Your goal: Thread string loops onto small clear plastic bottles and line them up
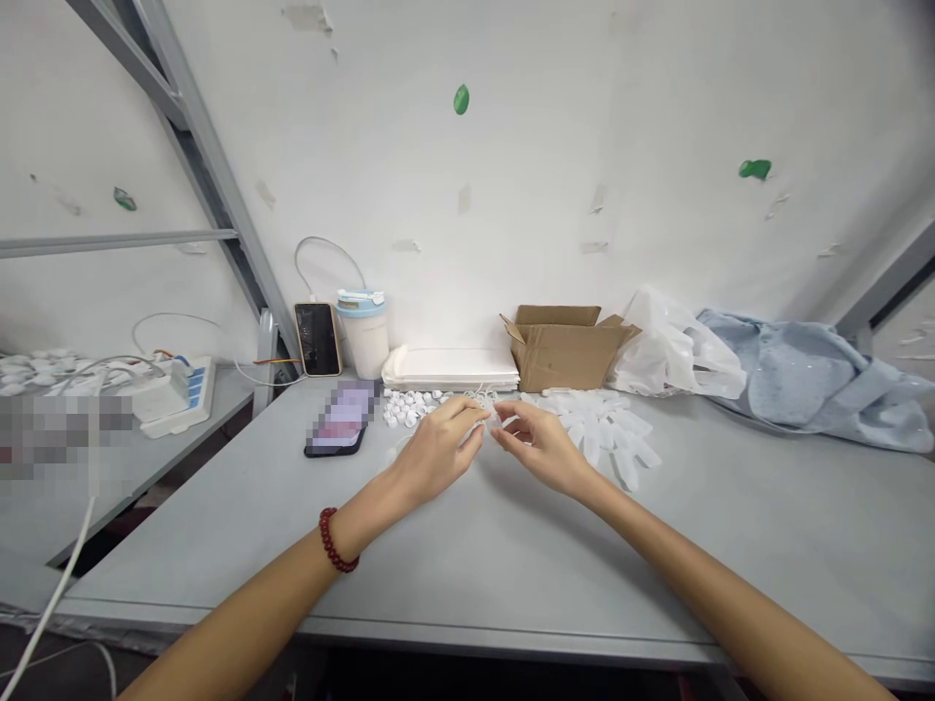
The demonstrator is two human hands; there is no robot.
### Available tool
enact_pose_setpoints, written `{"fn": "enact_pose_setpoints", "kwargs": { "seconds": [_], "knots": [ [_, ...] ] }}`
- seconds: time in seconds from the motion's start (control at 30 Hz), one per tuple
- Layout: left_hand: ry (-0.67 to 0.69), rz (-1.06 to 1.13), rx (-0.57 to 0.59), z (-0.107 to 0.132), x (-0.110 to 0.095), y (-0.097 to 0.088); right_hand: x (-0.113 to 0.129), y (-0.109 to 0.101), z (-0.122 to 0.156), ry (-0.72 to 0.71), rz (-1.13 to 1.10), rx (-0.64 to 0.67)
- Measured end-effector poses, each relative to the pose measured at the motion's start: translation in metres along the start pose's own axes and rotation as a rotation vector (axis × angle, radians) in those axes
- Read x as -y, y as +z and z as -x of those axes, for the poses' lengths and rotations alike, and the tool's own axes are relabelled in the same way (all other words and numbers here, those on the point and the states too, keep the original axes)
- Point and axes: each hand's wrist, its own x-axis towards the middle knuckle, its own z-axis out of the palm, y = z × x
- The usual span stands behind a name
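My left hand (440, 446) and my right hand (539, 443) meet over the middle of the grey table (467, 574). Both pinch a small white piece (492, 421) with a thin white cord between their fingertips. A red bead bracelet (334, 541) circles my left wrist. Several small white caps (407, 405) lie just beyond my left hand. A fan of clear plastic sleeves (606, 428) lies to the right of my right hand.
A phone with a blurred screen (338, 421) lies left of the hands. Against the wall stand another phone (317, 339), a white cup (363, 331), a stack of white sheets (449, 368), an open cardboard box (564, 346), a plastic bag (676, 346) and blue cloth (804, 375). A power strip (179, 394) sits on the left bench.
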Motion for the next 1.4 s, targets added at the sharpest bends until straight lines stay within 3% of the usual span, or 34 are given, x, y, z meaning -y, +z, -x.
{"fn": "enact_pose_setpoints", "kwargs": {
  "seconds": [0.17, 0.37, 0.63, 0.83, 1.03, 1.17, 1.4],
  "knots": [
    [0.043, -0.011, -0.050, 0.000, -0.001, -0.003, 0.001, 0.000, 0.000, 0.035, -0.090, 0.033],
    [0.151, -0.102, 0.113, 0.002, -0.003, -0.009, 0.008, -0.001, -0.002, 0.149, -0.344, 0.094],
    [0.154, -0.104, 0.148, -0.002, 0.003, -0.006, 0.004, 0.003, -0.002, 0.167, -0.439, 0.129],
    [0.120, -0.036, 0.238, 0.004, 0.011, -0.014, 0.006, 0.005, -0.001, 0.222, -0.410, 0.225],
    [-0.080, -0.018, 0.352, 0.037, 0.036, -0.038, 0.009, 0.008, 0.000, 0.336, -0.345, 0.241],
    [-0.140, 0.021, 0.440, 0.048, 0.043, -0.049, 0.011, 0.008, 0.000, 0.352, -0.306, 0.225],
    [-0.166, 0.059, 0.512, 0.052, 0.041, -0.048, 0.018, 0.006, 0.000, 0.398, -0.264, 0.234]
  ]
}}
